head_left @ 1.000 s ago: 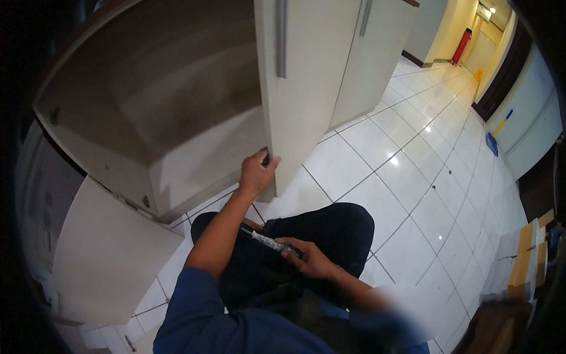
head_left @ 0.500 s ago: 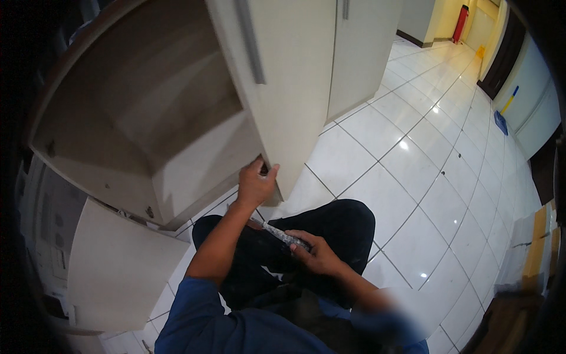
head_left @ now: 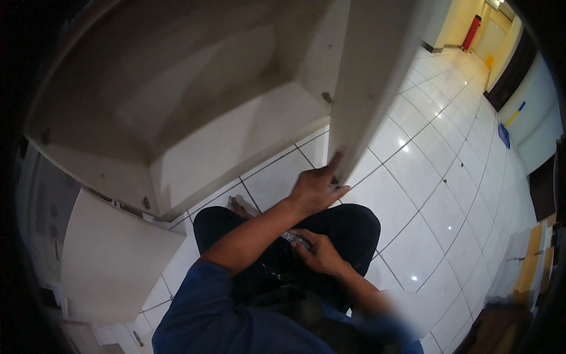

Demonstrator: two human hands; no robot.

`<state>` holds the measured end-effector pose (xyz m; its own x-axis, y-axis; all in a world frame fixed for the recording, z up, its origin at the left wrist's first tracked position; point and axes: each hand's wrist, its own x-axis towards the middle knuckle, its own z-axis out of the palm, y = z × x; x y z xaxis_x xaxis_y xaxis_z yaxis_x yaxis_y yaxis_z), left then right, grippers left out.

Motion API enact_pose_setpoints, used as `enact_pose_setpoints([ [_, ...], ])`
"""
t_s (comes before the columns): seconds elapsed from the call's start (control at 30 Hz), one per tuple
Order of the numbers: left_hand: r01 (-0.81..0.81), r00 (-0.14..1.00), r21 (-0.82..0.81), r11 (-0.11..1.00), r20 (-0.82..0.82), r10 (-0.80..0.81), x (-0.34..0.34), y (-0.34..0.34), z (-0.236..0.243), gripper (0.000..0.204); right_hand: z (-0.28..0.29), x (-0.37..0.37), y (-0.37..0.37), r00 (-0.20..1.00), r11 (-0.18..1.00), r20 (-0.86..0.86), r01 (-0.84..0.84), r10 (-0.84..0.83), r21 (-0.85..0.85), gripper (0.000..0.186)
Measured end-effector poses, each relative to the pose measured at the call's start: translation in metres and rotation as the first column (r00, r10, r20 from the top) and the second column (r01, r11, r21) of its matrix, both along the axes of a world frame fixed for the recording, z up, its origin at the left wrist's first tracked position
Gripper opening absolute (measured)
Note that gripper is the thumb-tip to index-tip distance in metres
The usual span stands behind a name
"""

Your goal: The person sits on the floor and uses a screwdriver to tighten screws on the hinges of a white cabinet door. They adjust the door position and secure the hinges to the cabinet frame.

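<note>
My left hand grips the lower edge of a pale cabinet door, one finger stretched along its inner face and the thumb near its edge. The door stands swung open at the right of the cabinet, whose inside shows bare shelf and walls. Above my lap, my right hand is closed around a slim, grey-and-white speckled object. Its far end is hidden behind my left forearm, and I cannot make out its kind. A metal hinge sits on the cabinet's right wall.
A second pale door hangs open at the left, near another hinge. White floor tiles stretch off to the right. Boxes stand at the right edge; a blue dustpan leans by the far wall.
The right cabinet door has swung further open to the right, with my left hand moving along on its edge. More of the cabinet's inside shows. My right hand stays nearly where it was.
</note>
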<state>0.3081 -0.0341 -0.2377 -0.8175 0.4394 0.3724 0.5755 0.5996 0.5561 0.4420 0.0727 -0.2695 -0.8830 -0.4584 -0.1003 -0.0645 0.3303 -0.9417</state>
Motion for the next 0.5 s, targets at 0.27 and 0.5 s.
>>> enact_pose_setpoints([
  [0.27,0.23,0.944,-0.018,0.973,-0.239,-0.228,-0.027,0.08,-0.007,0.109,0.0,-0.022,0.012,0.983,0.932,-0.112,0.174,-0.146,0.318,0.028],
  [0.5,0.312,0.921,-0.011,0.95,-0.244,-0.305,-0.039,0.122,-0.005,0.104,-0.053,-0.062,0.035,0.905,0.95,-0.289,0.303,-0.311,-0.073,0.023],
])
